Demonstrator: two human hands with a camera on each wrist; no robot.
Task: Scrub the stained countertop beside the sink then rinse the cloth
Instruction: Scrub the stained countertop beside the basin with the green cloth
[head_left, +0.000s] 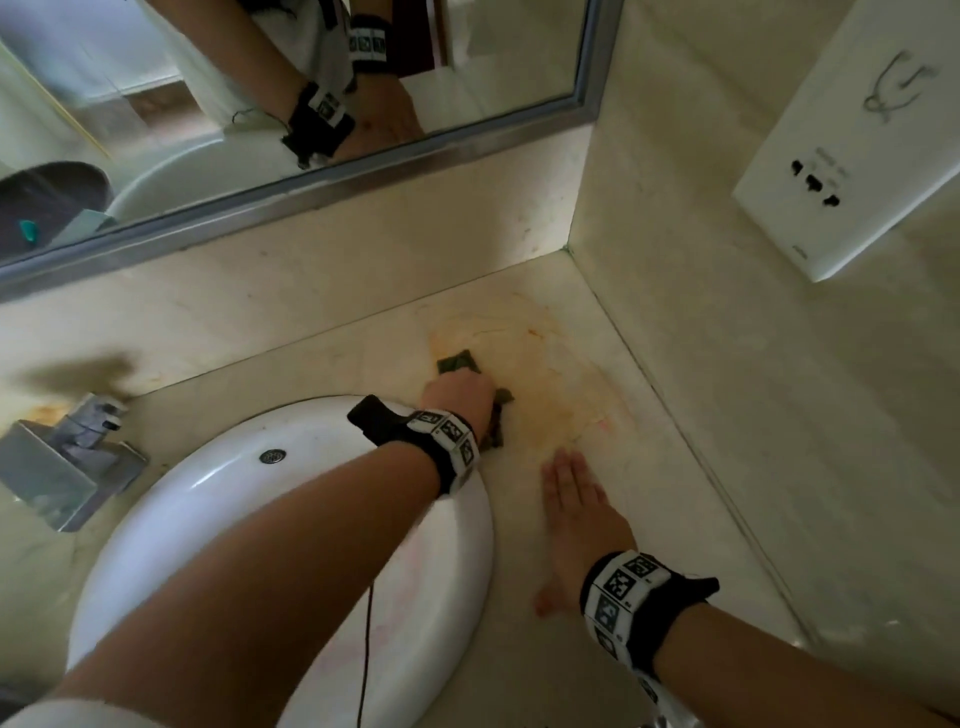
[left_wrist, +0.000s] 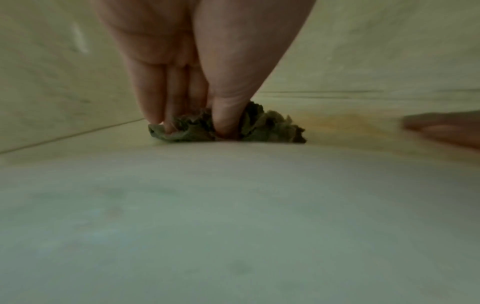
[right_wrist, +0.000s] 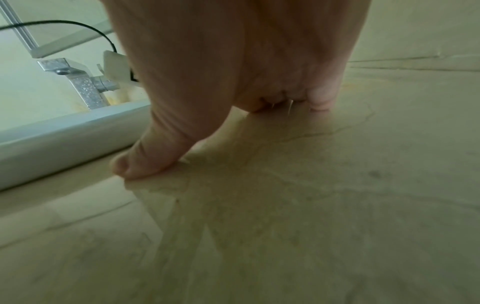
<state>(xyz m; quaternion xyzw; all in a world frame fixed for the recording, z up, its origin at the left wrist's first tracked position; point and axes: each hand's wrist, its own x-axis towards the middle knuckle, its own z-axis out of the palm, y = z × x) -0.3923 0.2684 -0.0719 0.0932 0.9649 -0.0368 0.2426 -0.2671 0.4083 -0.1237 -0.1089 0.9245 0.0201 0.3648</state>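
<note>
**Scrubbing the orange stain next to the basin: mid-job notes**

Biggest thing first: the beige marble-look countertop (head_left: 649, 467) runs into a corner to the right of the white sink (head_left: 156, 519), and there's a wide orange stain (head_left: 550, 395) spread over it, so I'd say the scrub is only partway done. The chrome faucet (head_left: 67, 457) sits off behind the basin, waiting for the rinse part.

The left hand (head_left: 460, 397) is reaching across the sink rim, fingers and thumb dug into a scrunched dark green cloth (head_left: 460, 361) and pinching it down at the stain's left edge. The right hand (head_left: 571, 499) is spread flat on the counter just beside the stain, holding nothing, looks like a brace.

How I'd do this bit well: keep the cloth bunched tight so pressure goes through the fingertips, work short overlapping strokes from the edge inward, and keep that flat hand off the wet patch so it doesn't smear.

View differences: the left wrist camera shows the thumb (left_wrist: 226, 123) sunk right into the cloth's folds, which the head view hides behind the knuckles. The right wrist camera shows the thumb (right_wrist: 135, 164) splayed toward the sink rim, plus water spots on the faucet. Only the head view shows the whole stain, the mirror (head_left: 260, 104) and the wall socket (head_left: 852, 140).
</note>
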